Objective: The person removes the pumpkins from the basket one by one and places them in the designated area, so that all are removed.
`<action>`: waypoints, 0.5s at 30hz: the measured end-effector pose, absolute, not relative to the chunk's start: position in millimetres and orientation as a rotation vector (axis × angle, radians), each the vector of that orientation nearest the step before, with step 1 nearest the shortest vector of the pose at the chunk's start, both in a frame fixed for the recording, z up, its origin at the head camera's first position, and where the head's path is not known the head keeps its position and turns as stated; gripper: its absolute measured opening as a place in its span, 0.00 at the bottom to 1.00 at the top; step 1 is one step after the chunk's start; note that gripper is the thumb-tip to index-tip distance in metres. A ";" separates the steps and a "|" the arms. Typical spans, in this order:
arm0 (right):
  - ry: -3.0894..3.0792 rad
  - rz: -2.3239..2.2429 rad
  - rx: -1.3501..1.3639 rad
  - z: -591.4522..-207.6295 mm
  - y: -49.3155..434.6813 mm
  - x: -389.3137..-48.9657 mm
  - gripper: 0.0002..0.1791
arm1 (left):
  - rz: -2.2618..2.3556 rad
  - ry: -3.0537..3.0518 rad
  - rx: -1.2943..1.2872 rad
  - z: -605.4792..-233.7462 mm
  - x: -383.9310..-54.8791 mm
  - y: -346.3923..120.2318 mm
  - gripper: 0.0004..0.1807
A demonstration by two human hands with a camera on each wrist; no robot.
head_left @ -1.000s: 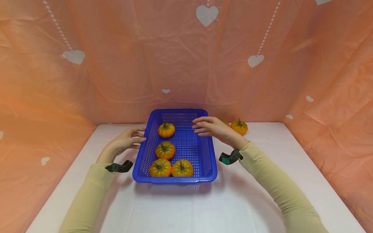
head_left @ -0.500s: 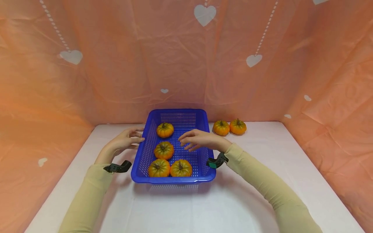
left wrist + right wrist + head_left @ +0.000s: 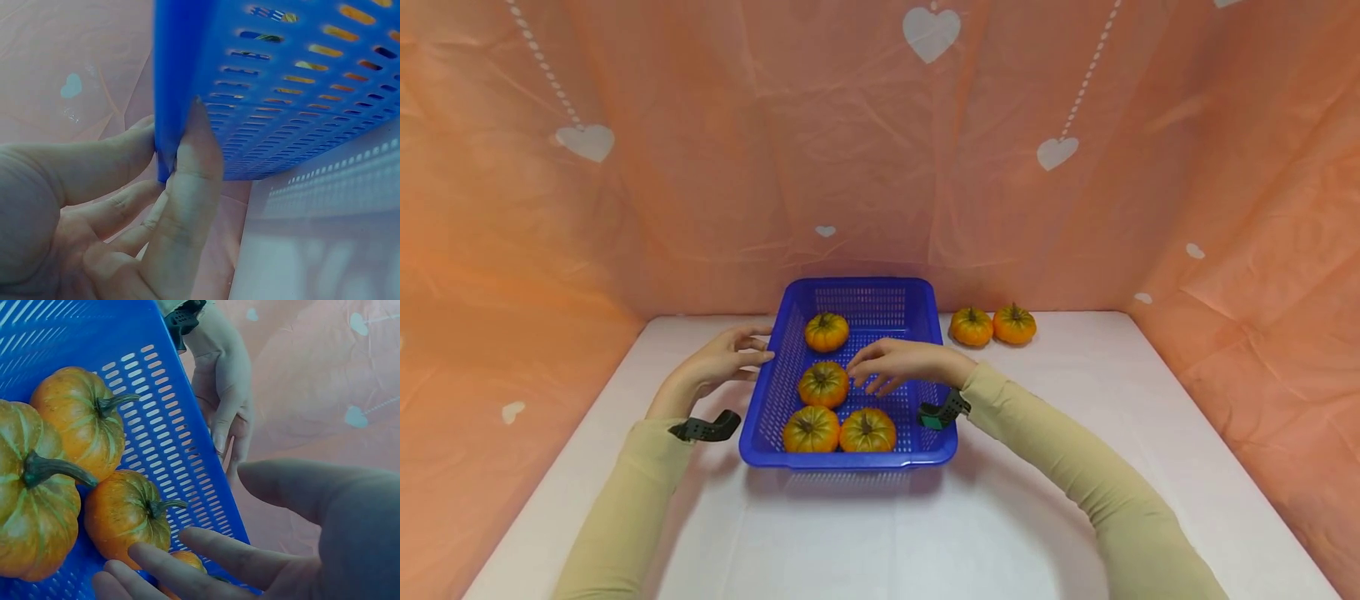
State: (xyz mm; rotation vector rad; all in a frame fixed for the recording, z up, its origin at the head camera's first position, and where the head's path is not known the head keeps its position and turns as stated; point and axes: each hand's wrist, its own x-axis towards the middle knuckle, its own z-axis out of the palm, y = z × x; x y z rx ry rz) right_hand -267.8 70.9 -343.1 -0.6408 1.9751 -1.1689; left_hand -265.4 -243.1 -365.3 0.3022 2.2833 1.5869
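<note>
A blue plastic basket (image 3: pixel 850 460) stands on the white table, with several small orange pumpkins inside. My left hand (image 3: pixel 715 367) holds its left rim, thumb at the edge and a finger (image 3: pixel 194 194) against the outer wall. Over the inside of the basket hovers my right hand (image 3: pixel 898 362), fingers spread and nothing in it. Its fingertips are beside the middle pumpkin (image 3: pixel 823 383). One pumpkin (image 3: pixel 827 332) lies farther back, while two others, a left one (image 3: pixel 811 429) and a right one (image 3: pixel 868 430), sit side by side at the front.
Two more pumpkins, one (image 3: pixel 972 327) nearer the basket and one (image 3: pixel 1015 323) to its right, rest on the table (image 3: pixel 1037 400) at the back right. Orange cloth (image 3: pixel 865 167) with white hearts hangs behind and at both sides.
My right hand has moved left and toward me, from the basket's right rim to over its middle, uncovering the pumpkin behind it. The left hand stays at the rim.
</note>
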 end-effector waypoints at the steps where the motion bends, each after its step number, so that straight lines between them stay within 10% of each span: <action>1: 1.976 -1.162 -0.640 -344.1 70.0 -268.2 0.25 | 1.591 2.281 0.304 -365.1 -265.0 -243.1 0.35; 15: 2.006 -1.052 -0.630 -356.6 66.6 -267.9 0.23 | 1.593 2.298 0.310 -368.6 -265.7 -243.4 0.34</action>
